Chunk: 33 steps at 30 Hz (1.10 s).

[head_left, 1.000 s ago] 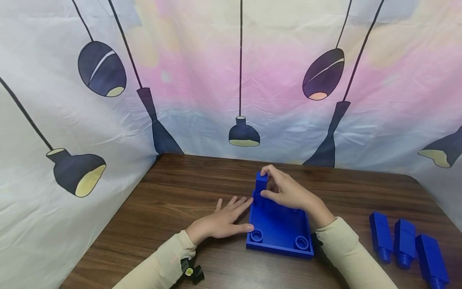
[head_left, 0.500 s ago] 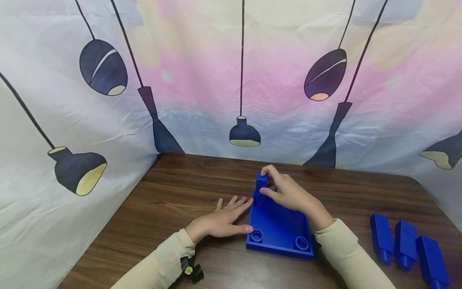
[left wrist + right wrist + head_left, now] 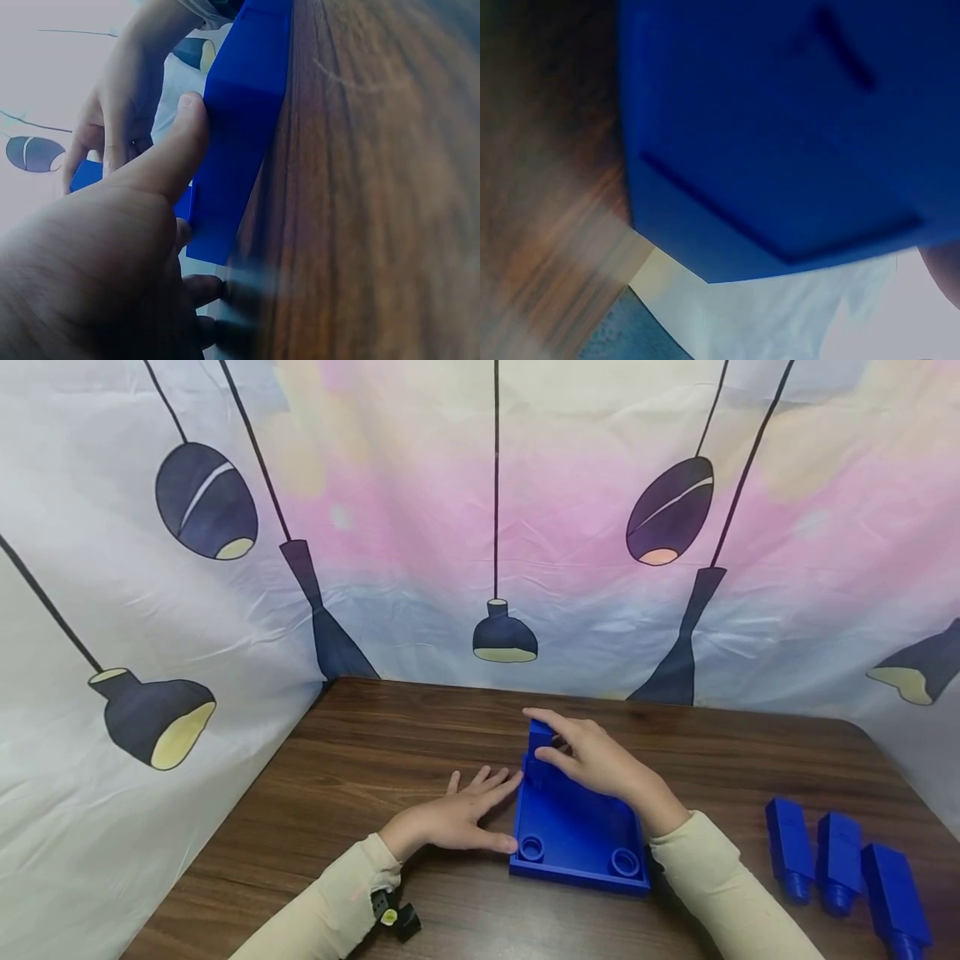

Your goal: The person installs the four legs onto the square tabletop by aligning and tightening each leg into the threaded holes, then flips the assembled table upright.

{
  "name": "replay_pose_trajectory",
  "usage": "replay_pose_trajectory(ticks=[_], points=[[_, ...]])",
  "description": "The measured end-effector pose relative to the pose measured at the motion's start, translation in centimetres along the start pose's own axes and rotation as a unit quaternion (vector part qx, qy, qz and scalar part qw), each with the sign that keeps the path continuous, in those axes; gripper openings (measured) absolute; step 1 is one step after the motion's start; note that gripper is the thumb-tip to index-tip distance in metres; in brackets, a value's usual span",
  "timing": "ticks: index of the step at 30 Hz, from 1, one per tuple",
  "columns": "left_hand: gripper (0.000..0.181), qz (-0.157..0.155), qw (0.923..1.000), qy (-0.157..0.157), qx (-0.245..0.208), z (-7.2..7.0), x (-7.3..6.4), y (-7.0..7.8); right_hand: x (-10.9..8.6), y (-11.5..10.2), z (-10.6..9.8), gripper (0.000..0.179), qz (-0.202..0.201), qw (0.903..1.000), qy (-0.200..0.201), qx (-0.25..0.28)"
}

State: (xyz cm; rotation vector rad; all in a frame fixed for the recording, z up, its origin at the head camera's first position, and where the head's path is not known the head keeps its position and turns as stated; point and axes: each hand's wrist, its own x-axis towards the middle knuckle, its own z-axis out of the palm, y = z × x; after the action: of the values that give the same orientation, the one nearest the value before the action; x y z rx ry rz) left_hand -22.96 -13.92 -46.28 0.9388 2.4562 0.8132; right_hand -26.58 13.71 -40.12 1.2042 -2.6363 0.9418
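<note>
Seen only from the left wrist: the outer left wall of the tray (image 3: 577,877), touched by the left hand (image 3: 453,820), fingers spread straight. Counted from the head: one block (image 3: 537,739) upright at the tray's far-left corner, two sockets (image 3: 625,862) at the near corners, three more blocks (image 3: 838,856) lying right on the table (image 3: 412,727). Over the upright one: the right hand (image 3: 596,760), fingers straightened, thumb at its side, hiding the far-right corner. Behind: lamp-print cloth (image 3: 420,527)

blue tray (image 3: 765,150) up close, brown table (image 3: 547,187), pale cloth (image 3: 765,322)
</note>
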Motion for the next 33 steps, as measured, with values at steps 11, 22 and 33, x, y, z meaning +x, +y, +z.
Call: replay_pose_trajectory(ticks=[11,22,33], points=[[0.103,-0.009,0.9997,0.019,0.014,0.3,0.1,-0.2,0.3,-0.4,0.6,0.066,-0.007,0.999,0.042,-0.015],[0.104,-0.015,0.9996,0.01,0.021,0.2,0.3,0.3,0.0,-0.9,0.6,0.066,0.024,0.9987,0.039,-0.023],[0.103,-0.023,0.9994,0.013,0.021,0.1,0.0,0.9,-1.7,-2.0,-2.6,0.075,0.051,0.9981,0.018,-0.029]])
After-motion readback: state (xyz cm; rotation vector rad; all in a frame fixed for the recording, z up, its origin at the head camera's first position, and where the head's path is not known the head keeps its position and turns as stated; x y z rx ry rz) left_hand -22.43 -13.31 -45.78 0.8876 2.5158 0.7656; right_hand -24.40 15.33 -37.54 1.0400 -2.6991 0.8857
